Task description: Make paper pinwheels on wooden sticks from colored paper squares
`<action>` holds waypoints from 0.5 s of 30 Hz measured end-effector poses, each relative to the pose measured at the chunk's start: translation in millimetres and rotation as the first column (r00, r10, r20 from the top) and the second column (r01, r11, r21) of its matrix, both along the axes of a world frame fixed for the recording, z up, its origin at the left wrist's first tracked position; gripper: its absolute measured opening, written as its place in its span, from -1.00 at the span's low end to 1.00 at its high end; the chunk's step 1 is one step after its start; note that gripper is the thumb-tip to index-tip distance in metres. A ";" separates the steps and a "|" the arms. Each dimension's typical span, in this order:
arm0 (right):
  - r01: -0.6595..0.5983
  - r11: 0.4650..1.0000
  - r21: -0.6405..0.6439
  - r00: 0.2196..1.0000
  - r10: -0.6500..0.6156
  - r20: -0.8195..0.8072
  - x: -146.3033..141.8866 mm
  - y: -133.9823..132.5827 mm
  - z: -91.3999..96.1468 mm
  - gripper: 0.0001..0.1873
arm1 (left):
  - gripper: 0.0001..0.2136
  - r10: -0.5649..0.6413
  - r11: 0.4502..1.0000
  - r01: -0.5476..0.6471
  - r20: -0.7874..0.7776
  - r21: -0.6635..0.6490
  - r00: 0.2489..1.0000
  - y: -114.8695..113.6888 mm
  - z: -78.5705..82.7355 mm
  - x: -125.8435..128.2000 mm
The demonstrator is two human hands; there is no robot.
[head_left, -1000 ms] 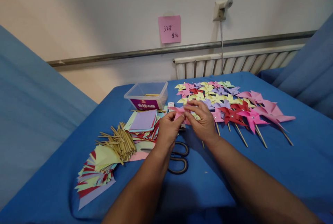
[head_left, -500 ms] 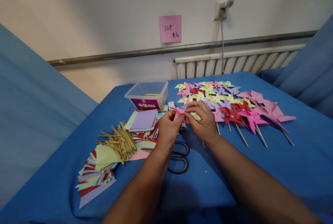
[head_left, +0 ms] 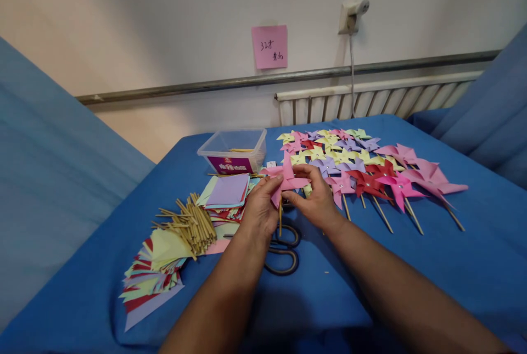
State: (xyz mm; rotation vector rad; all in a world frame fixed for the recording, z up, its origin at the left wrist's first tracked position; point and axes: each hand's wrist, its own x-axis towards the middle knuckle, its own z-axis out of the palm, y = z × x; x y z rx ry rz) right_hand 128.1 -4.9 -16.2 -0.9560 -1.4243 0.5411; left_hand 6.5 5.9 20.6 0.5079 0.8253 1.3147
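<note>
A pink paper pinwheel (head_left: 287, 177) is raised over the middle of the table, its short wooden stick (head_left: 280, 217) pointing down. My left hand (head_left: 262, 203) grips it from the left, thumb on the paper. On the other side my right hand (head_left: 315, 196) has its fingers closed on the pinwheel's right blade. Under my left wrist lie black-handled scissors (head_left: 284, 260), their blades partly covered. Just right of my hands, finished pinwheels (head_left: 341, 185) in pink, red, yellow and purple lie in rows on the blue cloth.
To the left are a stack of coloured paper squares (head_left: 226, 190), a heap of short sticks (head_left: 193, 228) and a fan of cut papers (head_left: 156, 277). A clear plastic box (head_left: 233, 159) stands behind. The blue-covered table (head_left: 329, 304) meets a wall with a radiator (head_left: 370, 99).
The pinwheel has turned so its blades and stick now show. My left hand has shifted slightly, and my right hand has moved from the centre to the right blade.
</note>
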 end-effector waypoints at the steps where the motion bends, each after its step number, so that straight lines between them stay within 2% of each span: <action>1: 0.014 1.000 0.011 1.000 -0.014 0.028 -1.0 -1.1 0.2 -0.50 | -0.79 -0.010 1.000 0.010 0.013 -0.014 1.000 0.1 0.3 -0.4; 4: 0.062 0.998 0.018 0.997 -0.063 0.042 -0.8 -1.6 -0.1 -0.60 | -0.80 -0.056 0.997 0.057 0.034 -0.049 0.998 -0.9 1.2 0.2; 9: 0.050 0.998 -0.035 0.997 -0.052 -0.065 1.2 3.6 -5.0 -0.66 | -0.87 -0.112 0.991 0.116 0.059 -0.068 0.992 -4.2 3.9 3.5; 12: -0.037 0.996 -0.075 0.971 0.018 -0.240 -1.9 5.7 -5.5 -0.54 | -0.89 -0.091 0.993 0.095 0.062 -0.064 0.994 -5.7 6.6 4.2; 14: -0.126 0.988 -0.093 0.910 0.078 -0.408 -4.3 6.3 -3.5 -0.44 | -0.88 -0.064 0.996 0.069 0.072 -0.065 0.995 -6.5 8.6 4.1; 15: -0.167 0.981 -0.100 0.875 0.100 -0.474 -5.1 6.4 -1.9 -0.45 | -0.88 -0.049 0.996 0.054 0.077 -0.066 0.996 -6.9 9.4 4.0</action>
